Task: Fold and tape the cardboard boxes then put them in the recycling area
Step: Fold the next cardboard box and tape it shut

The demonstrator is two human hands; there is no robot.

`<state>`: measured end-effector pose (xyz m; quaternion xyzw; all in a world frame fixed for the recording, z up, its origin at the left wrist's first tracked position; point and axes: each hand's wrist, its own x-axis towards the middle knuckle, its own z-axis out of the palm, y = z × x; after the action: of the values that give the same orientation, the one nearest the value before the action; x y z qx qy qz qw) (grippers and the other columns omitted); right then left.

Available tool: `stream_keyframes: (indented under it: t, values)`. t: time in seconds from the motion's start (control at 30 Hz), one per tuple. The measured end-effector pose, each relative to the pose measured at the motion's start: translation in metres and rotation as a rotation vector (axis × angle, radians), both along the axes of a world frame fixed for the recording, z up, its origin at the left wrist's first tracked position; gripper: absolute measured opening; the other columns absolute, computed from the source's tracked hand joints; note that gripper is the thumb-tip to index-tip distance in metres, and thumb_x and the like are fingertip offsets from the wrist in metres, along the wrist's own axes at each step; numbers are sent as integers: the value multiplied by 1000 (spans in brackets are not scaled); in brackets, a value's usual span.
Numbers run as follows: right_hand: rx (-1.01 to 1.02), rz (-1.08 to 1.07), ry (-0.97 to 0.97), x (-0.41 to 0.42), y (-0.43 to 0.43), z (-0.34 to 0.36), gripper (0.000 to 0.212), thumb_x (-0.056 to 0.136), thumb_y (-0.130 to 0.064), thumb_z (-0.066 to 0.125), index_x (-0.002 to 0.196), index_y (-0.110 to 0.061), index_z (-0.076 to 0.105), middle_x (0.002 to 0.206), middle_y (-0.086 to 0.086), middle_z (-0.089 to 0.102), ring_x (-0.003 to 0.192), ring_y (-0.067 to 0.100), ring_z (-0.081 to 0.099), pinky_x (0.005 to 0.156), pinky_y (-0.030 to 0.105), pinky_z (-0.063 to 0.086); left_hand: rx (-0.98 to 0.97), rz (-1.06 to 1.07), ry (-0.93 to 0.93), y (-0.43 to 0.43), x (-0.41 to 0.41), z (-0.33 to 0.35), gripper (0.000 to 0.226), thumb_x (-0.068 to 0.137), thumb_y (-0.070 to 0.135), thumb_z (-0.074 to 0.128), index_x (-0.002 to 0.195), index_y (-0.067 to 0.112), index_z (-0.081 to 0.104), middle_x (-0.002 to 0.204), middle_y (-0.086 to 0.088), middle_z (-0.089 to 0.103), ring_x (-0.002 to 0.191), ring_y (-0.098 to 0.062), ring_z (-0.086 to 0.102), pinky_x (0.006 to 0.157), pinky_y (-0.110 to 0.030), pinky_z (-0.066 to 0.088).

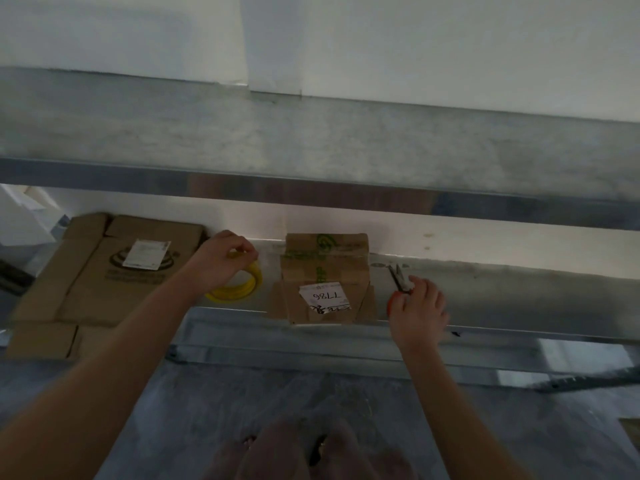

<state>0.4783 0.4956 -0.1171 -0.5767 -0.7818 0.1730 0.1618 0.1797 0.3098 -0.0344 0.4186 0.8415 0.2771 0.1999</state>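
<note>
- In front of you stands a metal rack; its lower shelf (502,289) is a grey, dull steel plate that runs across the whole view.
- Above it you see the upper shelf (311,140), also grey metal, with a shiny front rail (242,188).
- Behind the rack there is a white wall (415,46); between the two shelves it has some small yellowish stains (428,236).
- At your far left a white object (24,220) is cut by the frame edge; you cannot tell what it is.
- Below the rack lies a grey floor (173,410).
</note>
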Motion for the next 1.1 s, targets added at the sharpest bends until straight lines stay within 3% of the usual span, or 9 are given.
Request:
stream_keyframes:
  t: [0.1,0.17,0.27,0.37,0.53,0.7,0.83,1.0,1.1]
  values:
    - [266,162,267,-25,-39,53,44,86,-26,37,126,-13,51,130,8,50,123,27,44,102,48,38,9,-41,-19,-3,-5,8,7,91,28,62,89,26,68,97,5,54,89,-7,54,83,-24,38]
    - [335,272,317,-53,-64,80,41,89,-29,37,125,-19,52,133,3,50,130,23,41,108,46,36,21,-68,-8,-5,-9,12,6,91,28,63,89,26,68,98,4,55,90,-8,54,82,-23,36]
    - [218,337,221,-101,-94,98,44,97,-43,40,136,-25,49,150,3,41,145,27,27,118,51,25,31,-115,3,-7,-14,17,7,91,26,63,91,22,69,97,1,56,92,-12,55,83,-24,37]
    - [4,319,13,-134,-109,90,57,96,-63,34,149,-43,28,164,0,17,151,31,6,121,57,3,22,-161,-18,-10,-16,17,13,91,28,62,95,19,71,99,-1,56,94,-14,56,90,-29,43]
    - [80,236,-152,-151,-114,74,54,92,-72,30,141,-52,42,161,-1,27,150,37,5,115,63,-12,-4,-203,-35,-6,-21,6,20,92,31,59,100,16,71,102,-3,58,96,-17,57,90,-35,46]
    - [164,203,-144,-153,-114,64,43,95,-62,40,137,-53,47,156,-2,36,149,37,13,119,59,-3,5,-268,-14,7,-37,-6,19,92,32,61,97,17,71,99,0,55,91,-15,56,78,-24,39]
    - [218,205,-146,-150,-111,57,42,97,-61,39,137,-52,48,154,-2,39,148,38,17,119,60,4,-28,-292,96,-7,-66,-19,14,92,35,59,93,24,67,96,6,49,86,-12,54,74,-26,41]
    - [272,190,-100,-153,-107,52,39,94,-56,52,132,-48,56,149,2,47,145,41,25,117,62,13,83,-165,44,-36,-97,-34,5,91,25,63,90,20,66,101,2,51,93,-15,53,82,-28,41]
    - [319,176,-87,-154,-106,50,38,92,-54,56,130,-47,58,146,3,50,144,41,29,115,62,17,125,-189,71,-44,-81,-48,1,90,21,65,90,22,66,109,5,49,98,-16,54,91,-40,46]
